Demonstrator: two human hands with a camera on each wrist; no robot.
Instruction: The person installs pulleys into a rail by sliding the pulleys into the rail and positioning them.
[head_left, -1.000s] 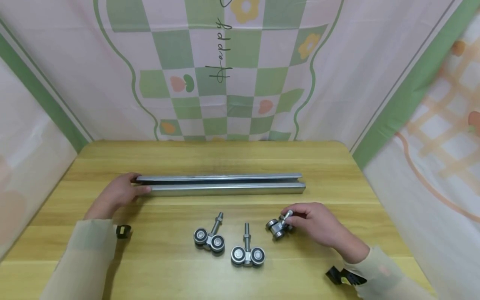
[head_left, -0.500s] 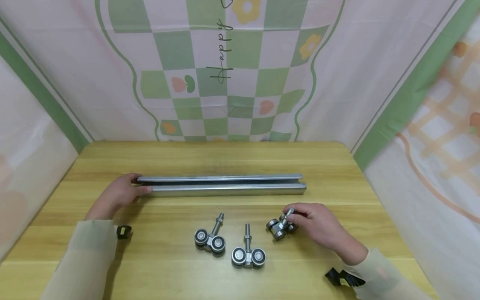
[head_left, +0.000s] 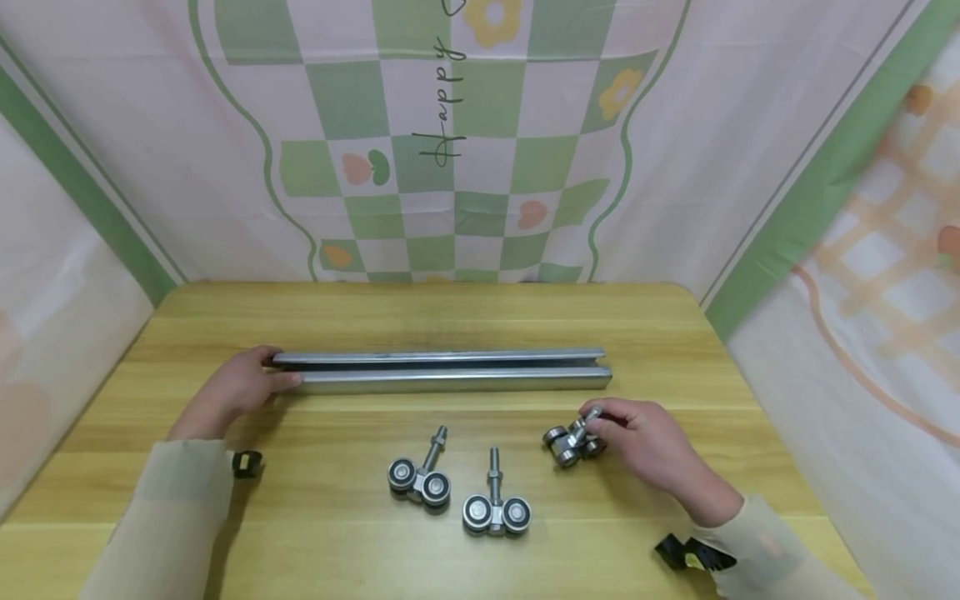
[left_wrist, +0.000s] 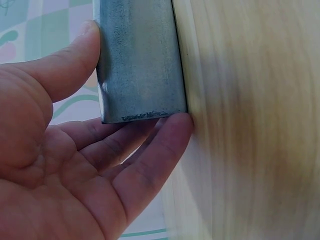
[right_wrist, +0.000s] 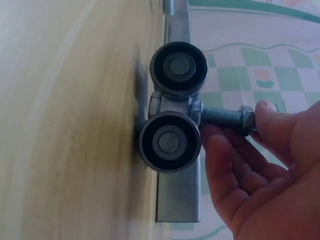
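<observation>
Metal rail [head_left: 450, 382], one: end gripped by my left hand [head_left: 238, 385]. First trolley [head_left: 564, 444], one: bolt [right_wrist: 222, 116] pinched in my right hand [head_left: 648, 442]. Second trolley [head_left: 418, 483], third trolley [head_left: 496, 513]: on the table [head_left: 315, 542], left of my right hand.

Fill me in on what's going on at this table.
A person is handling a metal rail and some rollers. The left hand grips the left end of the rail, which lies slot up on the table. The right hand pinches one roller by its bolt, on the near side of the rail's right end. A second roller and a third roller are on the table nearer the person. None is in the rail.
</observation>
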